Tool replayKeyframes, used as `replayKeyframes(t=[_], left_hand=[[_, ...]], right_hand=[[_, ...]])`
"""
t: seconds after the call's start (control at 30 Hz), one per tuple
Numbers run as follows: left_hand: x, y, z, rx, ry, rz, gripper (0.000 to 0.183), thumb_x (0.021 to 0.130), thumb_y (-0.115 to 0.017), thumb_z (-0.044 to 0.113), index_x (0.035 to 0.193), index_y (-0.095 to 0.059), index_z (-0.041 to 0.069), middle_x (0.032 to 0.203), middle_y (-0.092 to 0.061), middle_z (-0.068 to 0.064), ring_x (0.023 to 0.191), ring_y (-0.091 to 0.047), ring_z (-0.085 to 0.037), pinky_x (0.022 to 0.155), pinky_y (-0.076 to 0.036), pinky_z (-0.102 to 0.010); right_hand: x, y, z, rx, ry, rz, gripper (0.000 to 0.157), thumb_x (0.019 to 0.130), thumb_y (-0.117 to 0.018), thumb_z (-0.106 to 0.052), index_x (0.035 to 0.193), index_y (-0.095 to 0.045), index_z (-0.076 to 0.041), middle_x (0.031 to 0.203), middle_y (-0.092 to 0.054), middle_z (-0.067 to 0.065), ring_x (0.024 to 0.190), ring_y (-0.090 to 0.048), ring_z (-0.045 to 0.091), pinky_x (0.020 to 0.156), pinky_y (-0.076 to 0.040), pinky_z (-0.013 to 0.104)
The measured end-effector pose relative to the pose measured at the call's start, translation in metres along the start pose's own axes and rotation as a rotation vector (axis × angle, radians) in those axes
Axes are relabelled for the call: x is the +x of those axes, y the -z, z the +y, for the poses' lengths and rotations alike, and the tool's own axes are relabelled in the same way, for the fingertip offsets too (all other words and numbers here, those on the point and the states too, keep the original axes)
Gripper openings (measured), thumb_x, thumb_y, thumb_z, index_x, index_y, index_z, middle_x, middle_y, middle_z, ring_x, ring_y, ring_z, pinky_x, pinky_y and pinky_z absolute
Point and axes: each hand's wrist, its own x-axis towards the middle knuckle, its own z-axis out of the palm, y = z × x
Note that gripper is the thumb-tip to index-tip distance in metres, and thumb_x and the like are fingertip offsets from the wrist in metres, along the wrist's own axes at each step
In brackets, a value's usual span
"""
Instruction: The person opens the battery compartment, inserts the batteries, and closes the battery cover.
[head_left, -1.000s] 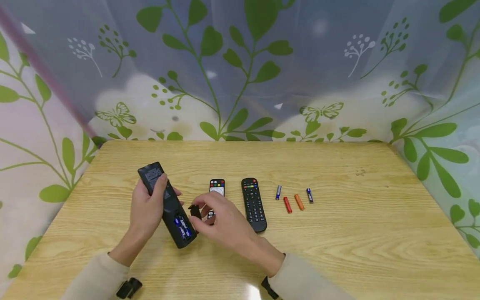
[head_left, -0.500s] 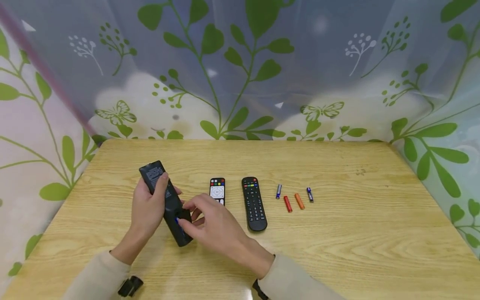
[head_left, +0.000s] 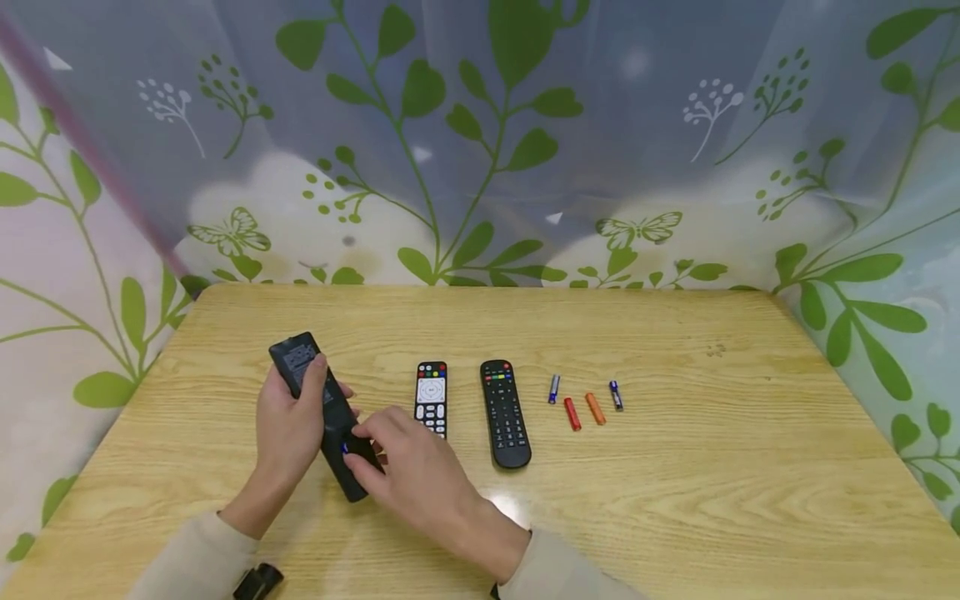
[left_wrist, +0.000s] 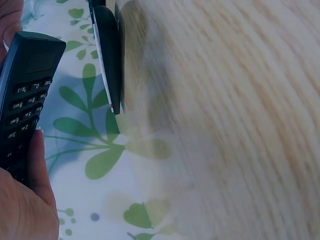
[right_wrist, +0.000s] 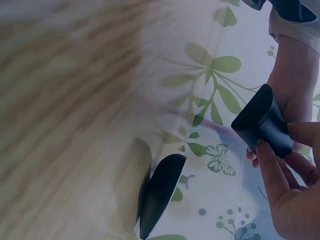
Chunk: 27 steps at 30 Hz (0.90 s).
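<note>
My left hand (head_left: 291, 421) grips a black remote control (head_left: 339, 408), back side up and tilted, thumb across its back. Its keypad side (left_wrist: 25, 107) shows in the left wrist view. At the lower end, my right hand (head_left: 423, 479) pinches the small black battery cover (head_left: 362, 445) over the battery compartment. A bit of blue battery (head_left: 345, 448) shows beside the thumb; the fingers hide most of the cover. In the right wrist view, the remote's rounded end (right_wrist: 255, 117) faces the camera, with my right fingers (right_wrist: 274, 170) along its side.
On the wooden table (head_left: 675, 500) lie a remote with white buttons (head_left: 431, 390), partly behind my right hand, and a larger black remote (head_left: 506, 417). Right of them are several loose batteries, among them a red one (head_left: 572, 414) and an orange one (head_left: 595, 408). A leaf-patterned curtain (head_left: 337, 250) hangs behind.
My right hand has moved left with the battery cover, from beside the remote onto its compartment. The batteries inside, plainly seen earlier, are now mostly covered. My left hand keeps its grip.
</note>
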Motion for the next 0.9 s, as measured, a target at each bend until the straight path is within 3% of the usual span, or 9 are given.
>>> replayKeyframes(t=[0.17,0.53,0.77,0.9], left_hand=[[-0.0011,-0.0021,-0.0006,-0.001,-0.004,-0.002,0.036,0.101,-0.045,0.037,0.113,-0.044,0.004,0.079,-0.065,-0.016,0.057,-0.067,-0.024,0.053,-0.058,-0.036],[-0.0034,-0.0047,0.0008,0.012,-0.010,-0.012,0.036,0.101,-0.046,0.037,0.112,-0.045,0.003,0.078,-0.066,-0.015,0.057,-0.067,-0.025,0.053,-0.058,-0.036],[-0.0048,-0.0052,0.0031,0.006,0.008,-0.012,0.036,0.101,-0.047,0.037,0.112,-0.045,0.003,0.077,-0.066,-0.014,0.056,-0.067,-0.025,0.052,-0.057,-0.036],[-0.0055,-0.0060,0.0033,0.011,0.019,-0.014,0.036,0.101,-0.047,0.036,0.113,-0.045,0.002,0.076,-0.067,-0.011,0.057,-0.068,-0.023,0.052,-0.057,-0.034]], right_hand=[[-0.0049,-0.0024,0.0002,-0.114,0.035,0.031,0.019,0.092,-0.065,-0.029,0.105,-0.063,-0.015,0.100,-0.059,-0.004,0.079,-0.053,0.000,0.065,-0.045,0.009],[-0.0065,-0.0011,0.0013,-0.142,0.071,0.022,0.021,0.093,-0.065,-0.030,0.105,-0.060,-0.014,0.104,-0.055,-0.004,0.094,-0.055,0.005,0.078,-0.048,0.014],[-0.0028,0.0025,0.0028,-0.050,0.074,0.019,0.018,0.099,-0.054,-0.032,0.099,-0.063,-0.016,0.100,-0.054,-0.007,0.086,-0.051,0.000,0.073,-0.044,0.008],[0.0001,0.0021,0.0047,0.123,-0.027,0.006,0.017,0.097,-0.056,-0.031,0.090,-0.064,-0.018,0.095,-0.053,-0.010,0.081,-0.050,-0.004,0.070,-0.045,0.007]])
